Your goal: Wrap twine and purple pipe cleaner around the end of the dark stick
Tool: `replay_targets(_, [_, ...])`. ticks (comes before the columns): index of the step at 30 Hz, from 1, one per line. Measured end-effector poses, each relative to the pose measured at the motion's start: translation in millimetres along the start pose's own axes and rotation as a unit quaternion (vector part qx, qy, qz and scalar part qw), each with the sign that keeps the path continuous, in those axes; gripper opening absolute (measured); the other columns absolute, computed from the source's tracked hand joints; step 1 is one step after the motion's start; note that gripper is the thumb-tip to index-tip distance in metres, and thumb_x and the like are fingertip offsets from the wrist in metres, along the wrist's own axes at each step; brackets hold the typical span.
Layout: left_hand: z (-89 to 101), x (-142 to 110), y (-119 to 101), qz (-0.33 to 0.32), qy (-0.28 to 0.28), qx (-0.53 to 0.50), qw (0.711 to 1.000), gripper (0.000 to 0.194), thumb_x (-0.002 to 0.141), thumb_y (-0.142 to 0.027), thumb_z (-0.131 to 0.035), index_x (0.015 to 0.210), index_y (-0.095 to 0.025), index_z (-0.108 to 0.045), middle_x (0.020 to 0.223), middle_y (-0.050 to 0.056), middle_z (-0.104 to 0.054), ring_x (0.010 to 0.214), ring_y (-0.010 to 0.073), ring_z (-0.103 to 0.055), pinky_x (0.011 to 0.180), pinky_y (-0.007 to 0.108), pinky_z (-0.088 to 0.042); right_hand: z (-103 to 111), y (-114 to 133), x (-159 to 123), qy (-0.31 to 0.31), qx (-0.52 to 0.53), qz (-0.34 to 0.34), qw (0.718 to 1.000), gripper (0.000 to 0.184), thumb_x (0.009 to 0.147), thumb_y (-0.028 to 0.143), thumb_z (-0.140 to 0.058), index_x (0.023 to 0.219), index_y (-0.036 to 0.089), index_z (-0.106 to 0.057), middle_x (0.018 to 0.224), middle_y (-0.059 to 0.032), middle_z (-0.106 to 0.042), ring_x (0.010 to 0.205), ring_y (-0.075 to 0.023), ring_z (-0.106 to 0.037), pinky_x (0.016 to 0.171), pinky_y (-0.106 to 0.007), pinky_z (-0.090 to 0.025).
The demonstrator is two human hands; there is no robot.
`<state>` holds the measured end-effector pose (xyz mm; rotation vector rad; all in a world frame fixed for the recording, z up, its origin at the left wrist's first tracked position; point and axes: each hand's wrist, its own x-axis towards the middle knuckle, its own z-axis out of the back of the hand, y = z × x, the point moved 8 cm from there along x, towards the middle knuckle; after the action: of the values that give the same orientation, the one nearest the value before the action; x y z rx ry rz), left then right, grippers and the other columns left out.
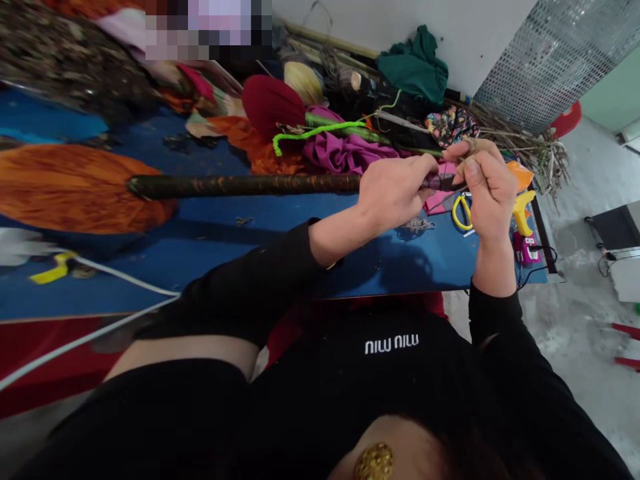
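Note:
A long dark stick [260, 185] lies level across the blue table, with a broad orange crinkled leaf-shaped piece [75, 190] at its left end. Near the stick's right end, my left hand [393, 190] is closed around it. My right hand [487, 183] is just beyond that end, its thumb and fingers pinched together on something thin, perhaps a strand; the fingers hide most of it. Below my right hand lie yellow-handled scissors [461, 212], partly covered. A small tangle of grey string [419, 225] rests under my left wrist.
Behind the stick are purple cloth [340, 152], a dark red padded piece [273, 107], a bright green fuzzy stem [320, 132] and green cloth [417, 63]. A yellow glue gun [523, 212] and pink power socket [527, 248] sit at the right edge. A white cable [125, 275] crosses the left front.

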<state>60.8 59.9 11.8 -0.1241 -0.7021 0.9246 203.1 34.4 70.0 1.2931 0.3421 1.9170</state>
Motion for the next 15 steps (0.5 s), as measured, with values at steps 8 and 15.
replay_targets(8, [-5.7,-4.3,-8.4,-0.057,-0.006,0.021,0.998,0.04,0.103,-0.03,-0.052,0.138,-0.025,-0.07,0.111,0.005,-0.081,0.097,0.0248,-0.076,0.073,0.034,-0.053,-9.3,-19.9,-3.3,0.025,-0.019,-0.003,1.0,0.046,0.112,0.057,-0.051,0.08,0.028,-0.062,0.11,-0.0038,-0.078,0.098,-0.0182,-0.069,0.086,-0.038,-0.062])
replay_targets(15, [-6.2,-7.5,-11.9,-0.1,-0.027,0.026,0.994,0.037,0.109,-0.031,-0.043,0.126,-0.024,-0.075,0.116,0.007,-0.082,0.096,0.0235,-0.076,0.073,0.034,-0.052,-5.8,-14.0,-11.7,0.005,-0.027,-0.022,0.999,0.046,0.11,0.061,-0.053,0.08,0.028,-0.065,0.124,-0.0044,-0.074,0.111,-0.0198,-0.075,0.101,-0.044,-0.066])
